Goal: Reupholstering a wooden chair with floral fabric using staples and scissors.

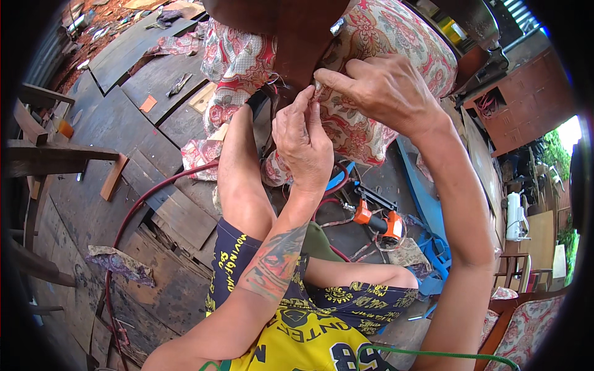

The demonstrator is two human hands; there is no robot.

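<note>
Floral upholstery fabric (396,37), white with red patterns, covers a chair or sofa part in front of me. It meets a dark brown wooden post (298,55). At this edge my left hand (302,139) is closed, thumb and fingertips pinching what looks like a small twisted bit of the fabric. My right hand (390,93) comes from the right, its bent fingers closed at the same spot, fingertips almost touching the left ones. The pinched piece is mostly hidden by the fingers. More floral fabric (238,74) hangs left of the post.
An orange and black air stapler (378,221) lies on the floor below the fabric. A dark red hose (145,196) curves over the worn boards. Blue strips (424,191) lie to the right. Wooden furniture parts (68,151) stand at the left, with scraps scattered about.
</note>
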